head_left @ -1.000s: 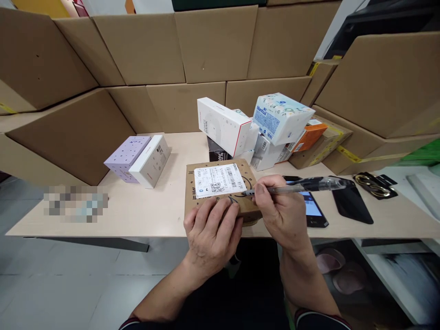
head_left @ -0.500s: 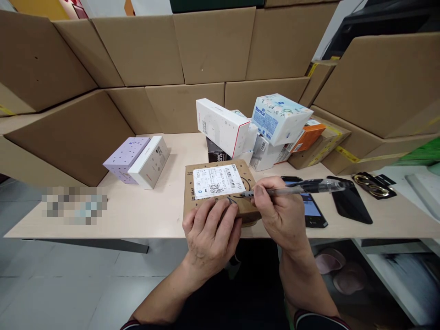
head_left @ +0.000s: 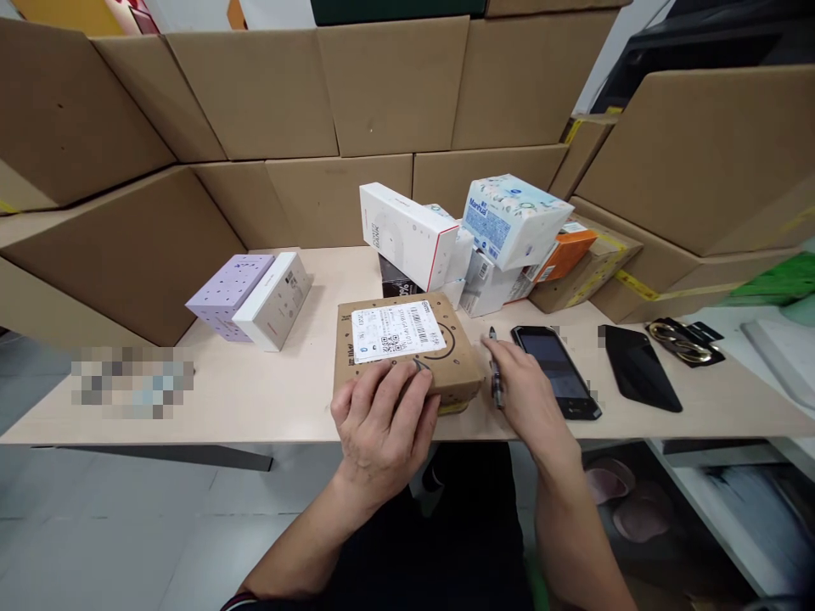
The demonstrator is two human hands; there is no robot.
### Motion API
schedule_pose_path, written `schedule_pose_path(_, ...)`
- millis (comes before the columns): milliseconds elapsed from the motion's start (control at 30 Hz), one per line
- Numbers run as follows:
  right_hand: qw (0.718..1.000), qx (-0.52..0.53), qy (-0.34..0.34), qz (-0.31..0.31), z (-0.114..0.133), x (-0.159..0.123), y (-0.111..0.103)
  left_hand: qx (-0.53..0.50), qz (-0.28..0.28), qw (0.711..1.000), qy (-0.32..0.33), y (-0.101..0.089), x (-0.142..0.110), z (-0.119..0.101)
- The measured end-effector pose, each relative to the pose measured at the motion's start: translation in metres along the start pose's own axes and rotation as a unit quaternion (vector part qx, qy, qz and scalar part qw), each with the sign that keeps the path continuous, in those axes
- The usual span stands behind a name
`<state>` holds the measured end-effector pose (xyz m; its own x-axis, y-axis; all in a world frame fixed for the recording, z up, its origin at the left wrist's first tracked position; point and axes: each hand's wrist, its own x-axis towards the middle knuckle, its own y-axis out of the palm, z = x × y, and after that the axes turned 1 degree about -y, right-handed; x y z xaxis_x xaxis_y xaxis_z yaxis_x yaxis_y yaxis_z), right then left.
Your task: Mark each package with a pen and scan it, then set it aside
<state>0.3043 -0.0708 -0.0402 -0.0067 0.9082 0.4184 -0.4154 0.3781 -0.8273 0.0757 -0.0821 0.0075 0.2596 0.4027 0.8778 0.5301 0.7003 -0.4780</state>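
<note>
Here, a labelled brown box (head_left: pixel 407 352) is pinned under the left hand's (head_left: pixel 382 424) spread fingers; a pen (head_left: pixel 495 378) is loosely gripped by the right hand (head_left: pixel 525 395); "Manhua" is read on a tissue pack (head_left: pixel 513 219).

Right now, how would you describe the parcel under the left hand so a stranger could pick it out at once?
Start at the pale table walled in by big cardboard cartons. At its near edge, in the middle, the left hand rests on a flat brown parcel, with the right hand and a pen beside it. Unlike the boxes behind it, it is plain kraft card with a white barcode label on top.
</note>
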Motion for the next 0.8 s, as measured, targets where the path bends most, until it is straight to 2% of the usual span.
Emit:
schedule_pose_path(67,0.994,-0.087,0.015,0.059,-0.003,0.001,0.007,0.002,-0.002,1.000,-0.001,0.001,0.000,0.000)
schedule_pose_path(133,0.985,-0.143,0.015,0.092,-0.002,0.005,0.014,0.003,-0.001,1.000,0.000,0.002,0.000,0.000)
schedule_pose_path(300,0.981,-0.163,0.003,0.110,0.005,0.018,0.022,0.000,0.007,1.000,0.007,0.001,0.000,0.002)
schedule_pose_path(367,0.986,-0.138,-0.003,0.090,0.004,0.017,0.021,-0.001,0.007,1.000,0.009,0.001,0.001,0.003)
schedule_pose_path(467,0.994,-0.111,0.014,-0.021,-0.002,0.001,0.013,-0.001,0.008,1.000,0.011,0.002,0.000,0.004)
schedule_pose_path(567,0.973,-0.152,0.111,-0.131,-0.012,-0.025,-0.001,-0.001,0.010,1.000,0.012,0.003,0.000,0.004)
schedule_pose_path(667,0.949,-0.184,0.221,-0.126,-0.025,-0.049,-0.012,0.001,0.003,1.000,0.011,0.004,-0.001,0.004)
schedule_pose_path(800,0.951,-0.155,0.260,-0.062,-0.037,-0.056,-0.009,0.002,-0.006,1.000,0.013,0.005,-0.001,0.002)
